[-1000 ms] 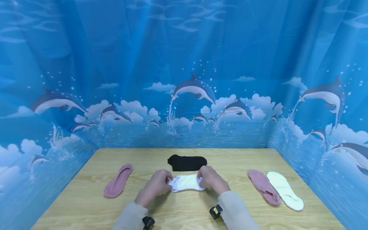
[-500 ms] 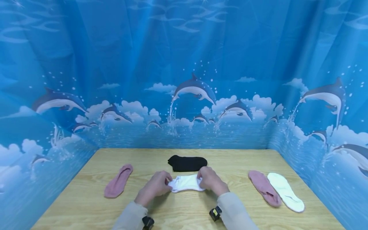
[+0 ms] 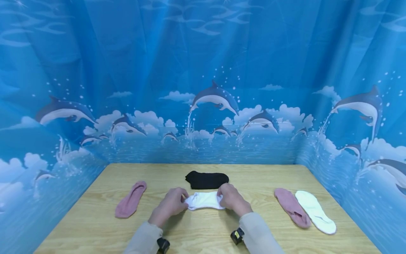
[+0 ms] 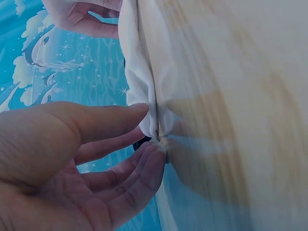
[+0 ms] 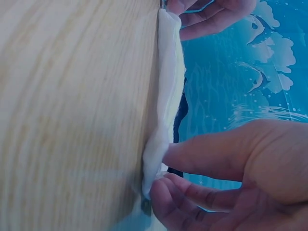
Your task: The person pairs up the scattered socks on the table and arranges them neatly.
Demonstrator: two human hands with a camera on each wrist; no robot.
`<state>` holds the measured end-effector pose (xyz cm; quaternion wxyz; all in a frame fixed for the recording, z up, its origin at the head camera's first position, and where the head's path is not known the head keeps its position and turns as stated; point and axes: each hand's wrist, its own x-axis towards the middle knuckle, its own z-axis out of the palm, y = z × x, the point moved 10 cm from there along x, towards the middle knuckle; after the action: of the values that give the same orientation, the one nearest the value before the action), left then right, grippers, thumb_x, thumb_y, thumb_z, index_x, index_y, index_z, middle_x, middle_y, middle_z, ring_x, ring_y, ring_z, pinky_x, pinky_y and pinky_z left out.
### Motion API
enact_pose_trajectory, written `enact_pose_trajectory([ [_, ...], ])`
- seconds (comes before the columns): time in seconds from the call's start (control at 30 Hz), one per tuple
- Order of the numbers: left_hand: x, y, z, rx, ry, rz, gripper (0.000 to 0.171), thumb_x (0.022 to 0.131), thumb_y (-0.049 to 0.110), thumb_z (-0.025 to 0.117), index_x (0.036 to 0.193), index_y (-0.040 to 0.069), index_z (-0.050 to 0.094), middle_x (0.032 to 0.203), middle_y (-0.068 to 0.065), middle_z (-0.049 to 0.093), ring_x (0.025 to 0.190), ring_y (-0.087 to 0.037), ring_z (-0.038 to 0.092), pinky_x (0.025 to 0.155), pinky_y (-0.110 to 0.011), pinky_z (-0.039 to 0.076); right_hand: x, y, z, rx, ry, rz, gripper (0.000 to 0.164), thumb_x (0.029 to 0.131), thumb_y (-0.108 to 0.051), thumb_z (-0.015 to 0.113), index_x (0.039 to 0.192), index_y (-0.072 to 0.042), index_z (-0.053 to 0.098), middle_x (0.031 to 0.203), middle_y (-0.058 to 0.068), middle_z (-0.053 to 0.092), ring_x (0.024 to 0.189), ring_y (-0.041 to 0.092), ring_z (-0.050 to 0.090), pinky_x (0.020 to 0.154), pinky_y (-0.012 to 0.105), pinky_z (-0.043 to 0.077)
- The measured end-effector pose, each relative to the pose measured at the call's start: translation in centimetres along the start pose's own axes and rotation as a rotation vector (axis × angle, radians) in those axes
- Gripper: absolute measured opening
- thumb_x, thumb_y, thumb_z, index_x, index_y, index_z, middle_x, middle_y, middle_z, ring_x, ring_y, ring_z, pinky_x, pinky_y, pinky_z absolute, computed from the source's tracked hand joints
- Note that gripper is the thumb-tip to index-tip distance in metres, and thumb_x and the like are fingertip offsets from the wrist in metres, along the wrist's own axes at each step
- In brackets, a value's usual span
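A white ankle sock (image 3: 204, 200) lies flat across the middle of the table, its ends to left and right. My left hand (image 3: 171, 203) pinches its left end; in the left wrist view the thumb (image 4: 115, 118) presses on the white fabric with fingertips curled at the edge. At the opposite end, my right hand (image 3: 233, 199) pinches the sock between thumb and fingers, and the right wrist view shows the thumb (image 5: 202, 151) against the cloth. Just beyond lies a black sock (image 3: 207, 180), stretched out parallel to the white one.
On the left of the wooden table (image 3: 95, 233) is a single pink sock (image 3: 130, 200). Another pink sock (image 3: 291, 207) lies to the right, side by side with a second white sock (image 3: 315, 211). A blue dolphin-print curtain (image 3: 203, 148) encloses the table's back and sides.
The white sock has shifted very slightly away from me, along with my left hand. The right hand stays nearly still, and the other socks keep their places.
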<state>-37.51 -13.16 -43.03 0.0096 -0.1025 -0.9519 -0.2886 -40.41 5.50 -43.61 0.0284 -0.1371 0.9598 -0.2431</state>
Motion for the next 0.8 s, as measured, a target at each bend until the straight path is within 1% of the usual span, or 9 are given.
enact_pose_trajectory([
  [0.2,0.06,-0.11,-0.03,0.002,0.004,-0.009,0.024,0.080,0.002,0.081,0.103,0.001,0.075,0.082,-0.007,0.065,0.073,-0.015,0.055,0.066,-0.031,0.050,-0.01,0.02,0.10,0.005,0.006,-0.004,0.029,0.069,0.011,0.076,0.097,0.002,0.076,0.110,0.016,0.070,0.108,0.036,0.063,0.102,0.052,0.052],
  [0.4,0.13,-0.09,0.01,-0.007,0.016,0.006,0.024,0.080,0.000,0.080,0.103,-0.001,0.074,0.080,-0.008,0.064,0.071,-0.016,0.054,0.065,-0.030,0.048,0.01,-0.17,-0.14,0.005,0.020,-0.022,0.028,0.069,0.011,0.075,0.096,0.001,0.076,0.107,0.015,0.070,0.106,0.035,0.063,0.101,0.051,0.053],
  [0.6,0.07,-0.09,0.02,-0.015,0.017,0.006,0.026,0.079,-0.001,0.079,0.104,-0.002,0.074,0.078,-0.007,0.063,0.069,-0.015,0.053,0.063,-0.029,0.047,-0.05,-0.12,-0.10,0.003,0.017,-0.019,0.028,0.069,0.010,0.075,0.096,0.001,0.076,0.106,0.014,0.071,0.106,0.034,0.063,0.101,0.050,0.053],
  [0.73,0.06,-0.07,-0.08,-0.009,0.014,0.000,0.026,0.080,-0.001,0.078,0.106,-0.002,0.074,0.078,-0.006,0.064,0.070,-0.015,0.054,0.063,-0.029,0.047,-0.08,-0.13,-0.21,0.007,-0.003,-0.016,0.027,0.072,0.008,0.075,0.098,0.002,0.076,0.108,0.016,0.072,0.105,0.034,0.064,0.098,0.049,0.055],
  [0.8,0.07,-0.02,-0.29,-0.008,0.017,-0.008,0.027,0.080,-0.001,0.078,0.107,-0.002,0.074,0.080,-0.008,0.065,0.070,-0.016,0.055,0.064,-0.030,0.049,-0.13,-0.15,-0.47,0.021,-0.015,-0.017,0.027,0.075,0.007,0.075,0.102,0.003,0.076,0.111,0.017,0.073,0.106,0.034,0.065,0.096,0.048,0.056],
])
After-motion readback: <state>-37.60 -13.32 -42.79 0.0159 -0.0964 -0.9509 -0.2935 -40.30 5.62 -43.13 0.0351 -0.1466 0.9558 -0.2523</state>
